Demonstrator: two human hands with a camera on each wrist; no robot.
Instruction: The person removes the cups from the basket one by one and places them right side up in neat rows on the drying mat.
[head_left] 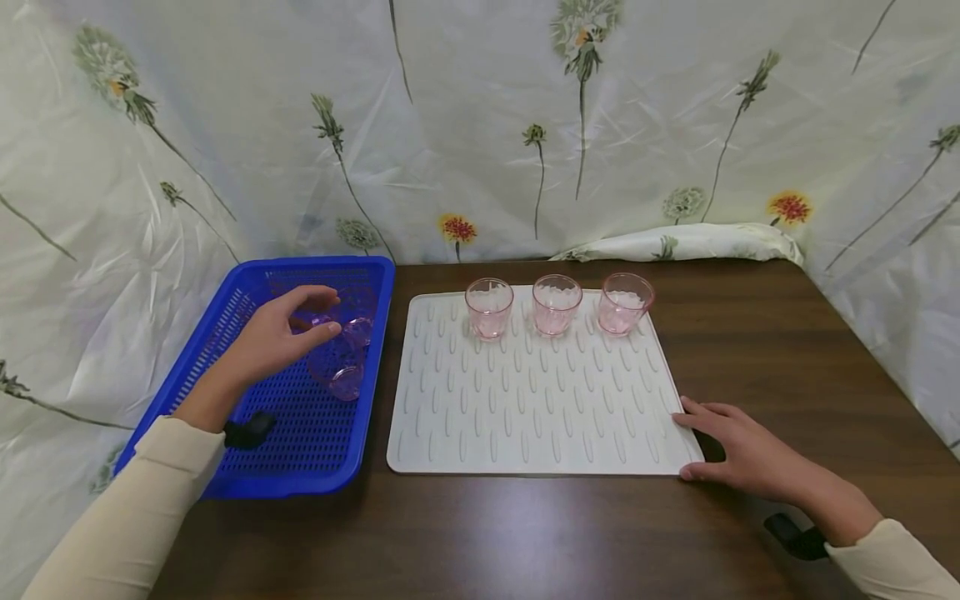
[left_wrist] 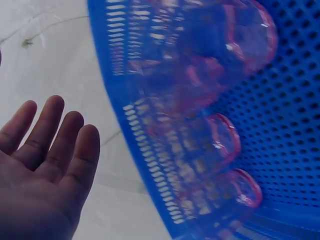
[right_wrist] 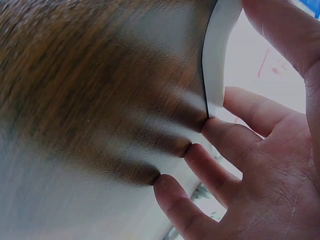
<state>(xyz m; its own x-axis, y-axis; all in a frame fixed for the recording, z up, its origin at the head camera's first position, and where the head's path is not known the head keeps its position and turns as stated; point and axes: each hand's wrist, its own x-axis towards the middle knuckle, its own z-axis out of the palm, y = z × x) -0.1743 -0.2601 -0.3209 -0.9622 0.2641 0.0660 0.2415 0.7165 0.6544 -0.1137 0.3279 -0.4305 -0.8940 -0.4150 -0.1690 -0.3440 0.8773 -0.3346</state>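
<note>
From the head view, our left hand (head_left: 281, 337) hovered open over glasses (head_left: 341, 354) in the basket (head_left: 300, 450); right hand (head_left: 738, 454) lay flat on the mat (head_left: 525, 400).

The left wrist view showed fingers (left_wrist: 55, 145) spread, holding nothing; piled glasses might clink.

The blurred right wrist view suggested fingers (right_wrist: 225, 135) touching the bench (right_wrist: 100, 75); the mat could slip.

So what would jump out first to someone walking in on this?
Probably the three pink glasses standing upright in a row along the far edge of the white ribbed mat. Next, the bright blue basket left of it, where the left hand hovers over more pink glasses lying inside.
</note>
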